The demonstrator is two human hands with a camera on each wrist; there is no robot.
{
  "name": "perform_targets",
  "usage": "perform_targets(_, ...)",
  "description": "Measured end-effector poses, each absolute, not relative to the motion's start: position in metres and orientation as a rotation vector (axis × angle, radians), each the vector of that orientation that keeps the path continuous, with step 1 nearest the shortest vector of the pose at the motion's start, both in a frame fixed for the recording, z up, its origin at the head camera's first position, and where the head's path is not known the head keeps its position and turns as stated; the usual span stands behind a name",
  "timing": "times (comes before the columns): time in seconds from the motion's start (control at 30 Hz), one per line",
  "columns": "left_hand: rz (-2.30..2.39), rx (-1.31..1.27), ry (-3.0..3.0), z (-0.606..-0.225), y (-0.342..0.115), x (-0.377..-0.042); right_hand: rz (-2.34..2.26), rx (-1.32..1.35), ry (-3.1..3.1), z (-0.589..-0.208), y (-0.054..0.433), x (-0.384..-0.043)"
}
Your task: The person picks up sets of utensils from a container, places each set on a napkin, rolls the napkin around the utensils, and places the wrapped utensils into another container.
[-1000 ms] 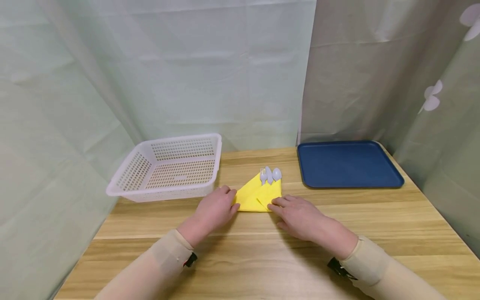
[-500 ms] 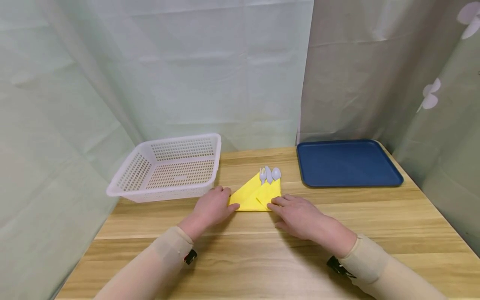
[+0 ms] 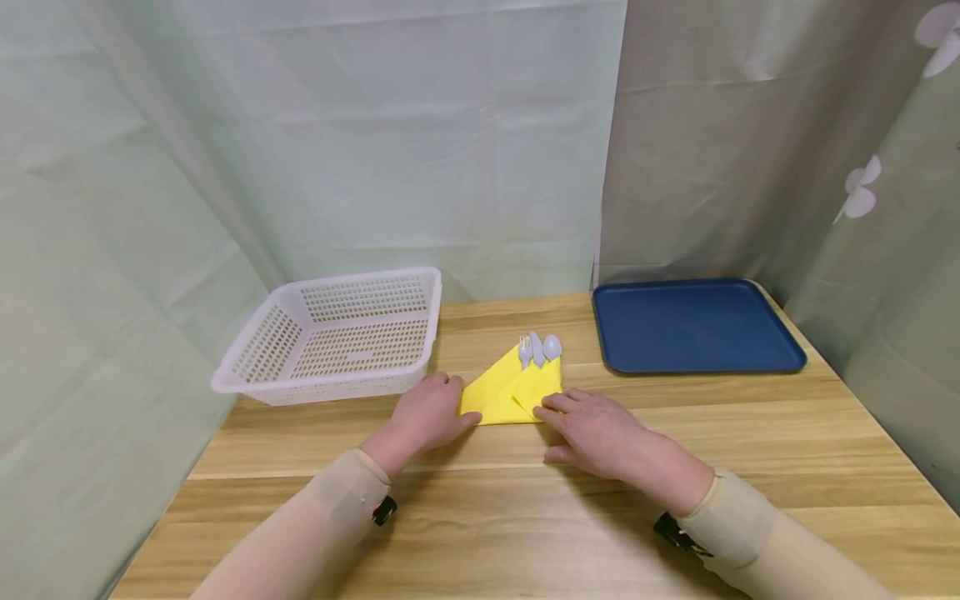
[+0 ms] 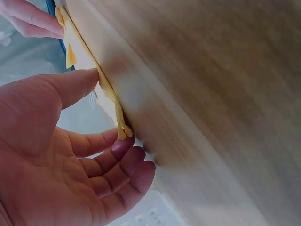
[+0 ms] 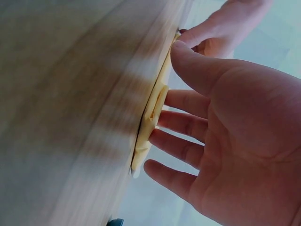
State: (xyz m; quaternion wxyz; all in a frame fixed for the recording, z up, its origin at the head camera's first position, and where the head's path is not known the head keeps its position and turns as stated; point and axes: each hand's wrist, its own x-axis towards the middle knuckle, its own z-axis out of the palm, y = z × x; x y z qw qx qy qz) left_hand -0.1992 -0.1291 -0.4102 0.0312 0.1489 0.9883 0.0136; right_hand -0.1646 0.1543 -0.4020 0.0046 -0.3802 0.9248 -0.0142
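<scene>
A folded yellow napkin [image 3: 495, 398] lies mid-table with a pale fork [image 3: 525, 352], knife [image 3: 537, 348] and spoon [image 3: 552, 347] poking out at its far right end; their lower parts are tucked under the fold. My left hand [image 3: 427, 414] is at the napkin's left corner. Its fingertips touch the corner and the thumb rests at the near edge, spread apart in the left wrist view. My right hand [image 3: 600, 435] presses the folded flap at the lower right with nearly straight fingertips, its thumb [image 5: 188, 61] held away from the cloth.
A white plastic basket [image 3: 341, 379] with perforated sides stands at the back left, close beyond my left hand. A flat blue tray [image 3: 697, 325] lies at the back right. Pale curtains [image 3: 420, 150] enclose the wooden table [image 3: 495, 525].
My left hand has slid slightly left, uncovering more of the napkin's left corner. The right thumb has spread a little away from the fingers; the right fingertips stay on the flap.
</scene>
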Motion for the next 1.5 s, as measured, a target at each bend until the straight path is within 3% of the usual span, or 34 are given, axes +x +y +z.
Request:
perform_targets(1.03,0.524,0.414,2.880,-0.412,-0.127,-0.217,-0.046,-1.179,2.892,-0.402,0.154,-0.164)
perform_targets(1.5,0.729,0.457,2.847,-0.461,-0.145,-0.247,-0.048,-1.162,2.884,-0.400,0.153,-0.163)
